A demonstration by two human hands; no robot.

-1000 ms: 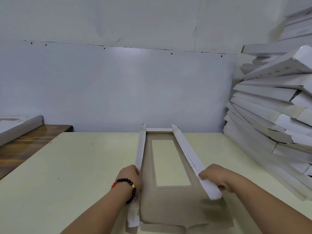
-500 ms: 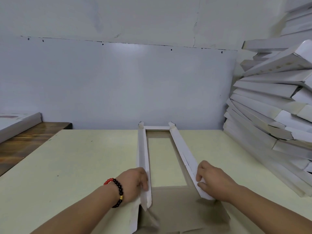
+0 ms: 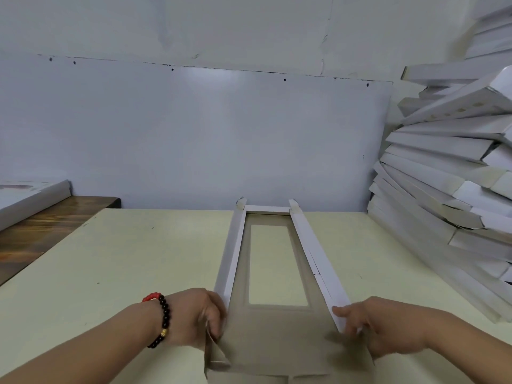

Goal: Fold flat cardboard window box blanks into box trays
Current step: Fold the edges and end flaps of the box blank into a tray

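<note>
Cream table (image 3: 116,261), pale wall (image 3: 194,134) (marked), stacked folded boxes (image 3: 443,189) right

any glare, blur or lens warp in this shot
Head view: a soft bright patch of glare sits on the wall panel; wide-angle warp bows the stack of trays on the right and the panel's top edge; the right hand and left hand look slightly smeared at the fingers; soft shadows fall on the blank near the hands; lighting is otherwise even.

No text, label, brand, number or sign can be read anywhere: the cardboard blank (image 3: 277,336), the stacked white boxes (image 3: 448,173) at three o'clock and the wall are all unmarked.
</note>
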